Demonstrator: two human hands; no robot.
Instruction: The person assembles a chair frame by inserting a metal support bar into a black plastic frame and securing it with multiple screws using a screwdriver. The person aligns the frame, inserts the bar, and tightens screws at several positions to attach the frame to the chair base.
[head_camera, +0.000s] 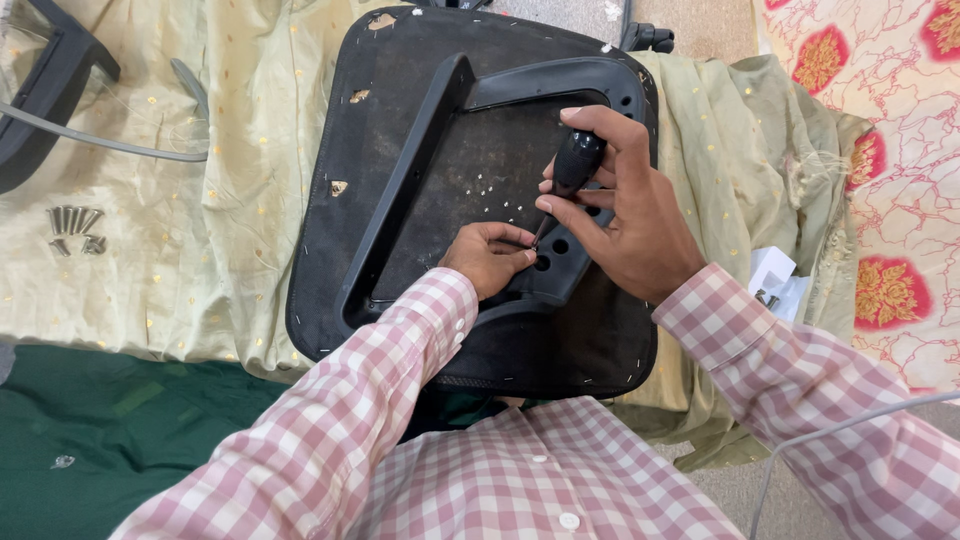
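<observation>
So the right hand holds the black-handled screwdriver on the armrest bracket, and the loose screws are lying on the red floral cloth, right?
Not quite. The head view shows the loose screws lying on the pale green cloth at left, not the red floral one. The right hand does hold the black-handled screwdriver on the armrest bracket.

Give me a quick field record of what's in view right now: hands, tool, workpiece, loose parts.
right hand: wrapped around the black screwdriver, tip angled down toward a hole in the bracket
left hand: fingers pinched at the tool tip, resting on the bracket
workpiece: black chair seat base, underside up, with a black armrest bracket lying on it
surface: pale green cloth under the seat
loose parts: pile of silver screws on the cloth, far left
screw at tip: too small to tell
</observation>
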